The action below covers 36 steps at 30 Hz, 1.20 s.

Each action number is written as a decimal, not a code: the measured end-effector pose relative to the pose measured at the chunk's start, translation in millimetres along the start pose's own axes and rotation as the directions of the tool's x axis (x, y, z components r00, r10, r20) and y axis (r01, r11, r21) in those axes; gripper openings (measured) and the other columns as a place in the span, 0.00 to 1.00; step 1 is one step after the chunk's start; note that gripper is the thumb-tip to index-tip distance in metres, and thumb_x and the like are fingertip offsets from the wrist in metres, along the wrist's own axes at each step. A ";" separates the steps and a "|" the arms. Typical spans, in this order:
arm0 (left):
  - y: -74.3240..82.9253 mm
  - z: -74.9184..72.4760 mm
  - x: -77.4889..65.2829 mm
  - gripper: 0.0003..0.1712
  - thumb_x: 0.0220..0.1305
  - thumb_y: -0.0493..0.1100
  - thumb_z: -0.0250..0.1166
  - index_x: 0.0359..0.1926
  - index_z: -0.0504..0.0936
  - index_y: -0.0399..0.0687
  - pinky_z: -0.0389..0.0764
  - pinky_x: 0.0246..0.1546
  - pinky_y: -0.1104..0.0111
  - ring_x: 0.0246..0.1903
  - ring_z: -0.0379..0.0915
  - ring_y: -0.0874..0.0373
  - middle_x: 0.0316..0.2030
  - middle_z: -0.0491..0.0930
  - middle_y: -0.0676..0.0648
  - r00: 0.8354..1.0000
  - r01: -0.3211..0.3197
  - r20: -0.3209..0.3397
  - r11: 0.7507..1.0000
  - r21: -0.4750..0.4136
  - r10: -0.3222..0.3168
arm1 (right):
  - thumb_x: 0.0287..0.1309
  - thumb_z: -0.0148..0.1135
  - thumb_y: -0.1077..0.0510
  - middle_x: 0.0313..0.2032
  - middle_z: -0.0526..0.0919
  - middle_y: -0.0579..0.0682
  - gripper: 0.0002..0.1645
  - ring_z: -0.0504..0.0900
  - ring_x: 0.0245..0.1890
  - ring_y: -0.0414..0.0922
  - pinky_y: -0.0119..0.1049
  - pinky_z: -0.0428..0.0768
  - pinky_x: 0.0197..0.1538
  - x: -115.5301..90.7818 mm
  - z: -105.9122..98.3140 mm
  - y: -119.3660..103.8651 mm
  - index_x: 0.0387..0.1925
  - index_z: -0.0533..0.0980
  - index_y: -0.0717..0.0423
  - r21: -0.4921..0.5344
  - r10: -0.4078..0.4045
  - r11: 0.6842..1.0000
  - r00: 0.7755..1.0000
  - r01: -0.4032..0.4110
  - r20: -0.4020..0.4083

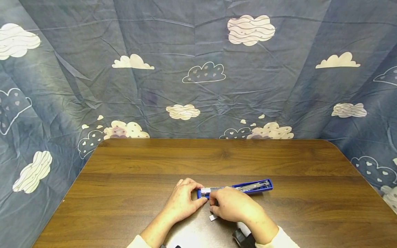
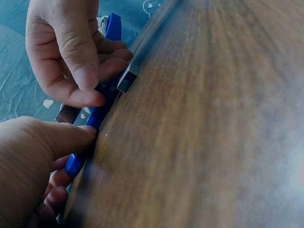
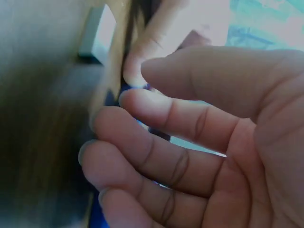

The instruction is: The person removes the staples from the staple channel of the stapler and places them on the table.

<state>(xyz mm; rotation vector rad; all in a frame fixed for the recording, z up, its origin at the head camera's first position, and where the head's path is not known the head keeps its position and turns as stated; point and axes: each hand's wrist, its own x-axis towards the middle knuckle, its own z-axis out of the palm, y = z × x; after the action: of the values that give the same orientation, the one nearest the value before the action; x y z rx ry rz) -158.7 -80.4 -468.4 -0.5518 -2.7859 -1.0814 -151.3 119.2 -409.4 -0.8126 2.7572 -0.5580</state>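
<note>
A long blue stapler [image 1: 269, 185] lies opened out on the table, its metal rail showing. My left hand [image 1: 183, 200] holds its left end, thumb on the near side and fingers on the far side. Over the stapler's middle is my right hand [image 1: 234, 205], its fingers loosely bent and hiding part of the rail. In the right wrist view nothing shows between the right thumb and fingertips [image 3: 114, 126]. Just below the right fingers, a short grey bar, seemingly a staple strip [image 1: 213, 217], rests on the wood. The left wrist view shows this strip [image 2: 127, 80] beside the stapler.
The brown wooden table [image 1: 139, 162] has a rounded far edge. Behind it hangs a blue cloth [image 1: 204, 96] with cloud prints. A black object [image 1: 243, 238] sits at the right wrist.
</note>
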 end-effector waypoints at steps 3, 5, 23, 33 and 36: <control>0.0 -0.1 0.1 0.17 0.57 0.48 0.80 0.47 0.89 0.51 0.75 0.48 0.64 0.45 0.74 0.59 0.45 0.84 0.53 1.000 0.001 0.000 1.000 -0.002 -0.001 | 0.59 0.72 0.57 0.19 0.73 0.37 0.14 0.69 0.21 0.36 0.34 0.66 0.26 -0.9 -5.4 3.8 0.23 0.76 0.44 0.023 0.013 1.000 1.000 -0.013 -0.021; -0.1 0.0 0.2 0.17 0.57 0.48 0.80 0.47 0.89 0.51 0.75 0.48 0.64 0.45 0.74 0.58 0.45 0.84 0.53 1.000 -0.005 -0.003 1.000 -0.001 0.005 | 0.58 0.72 0.58 0.18 0.72 0.37 0.15 0.68 0.19 0.36 0.33 0.65 0.24 -1.2 -8.5 6.0 0.22 0.75 0.44 0.028 0.023 0.999 0.999 -0.021 -0.045; 0.1 -0.9 0.1 0.17 0.58 0.47 0.80 0.47 0.89 0.51 0.75 0.48 0.64 0.45 0.74 0.58 0.46 0.84 0.53 1.000 0.009 0.017 1.000 -0.016 -0.009 | 0.59 0.73 0.60 0.17 0.72 0.37 0.16 0.68 0.17 0.36 0.32 0.64 0.22 5.6 -6.6 -1.2 0.22 0.75 0.45 -0.034 0.097 0.993 0.965 -0.109 -0.245; -0.3 -0.6 -0.6 0.17 0.59 0.49 0.80 0.48 0.89 0.52 0.75 0.49 0.64 0.46 0.73 0.59 0.46 0.83 0.54 1.000 0.014 0.021 1.000 -0.025 -0.013 | 0.58 0.74 0.59 0.17 0.74 0.38 0.14 0.69 0.19 0.37 0.35 0.66 0.25 11.1 4.3 -2.0 0.22 0.78 0.46 -0.039 0.086 0.994 0.960 -0.100 -0.268; -0.7 -0.3 -0.4 0.17 0.59 0.48 0.80 0.48 0.89 0.51 0.75 0.49 0.64 0.46 0.74 0.59 0.46 0.84 0.54 1.000 0.003 0.012 1.000 -0.022 -0.003 | 0.59 0.73 0.59 0.17 0.75 0.38 0.13 0.69 0.19 0.37 0.35 0.66 0.24 12.1 5.4 -1.6 0.23 0.79 0.47 -0.019 0.094 0.994 0.955 -0.103 -0.282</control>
<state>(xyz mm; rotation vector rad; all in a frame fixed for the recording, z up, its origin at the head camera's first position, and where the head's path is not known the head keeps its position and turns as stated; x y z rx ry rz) -158.7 -81.2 -468.6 -0.5584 -2.7887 -1.1146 -158.9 109.6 -414.7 -0.6409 3.0517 -0.6551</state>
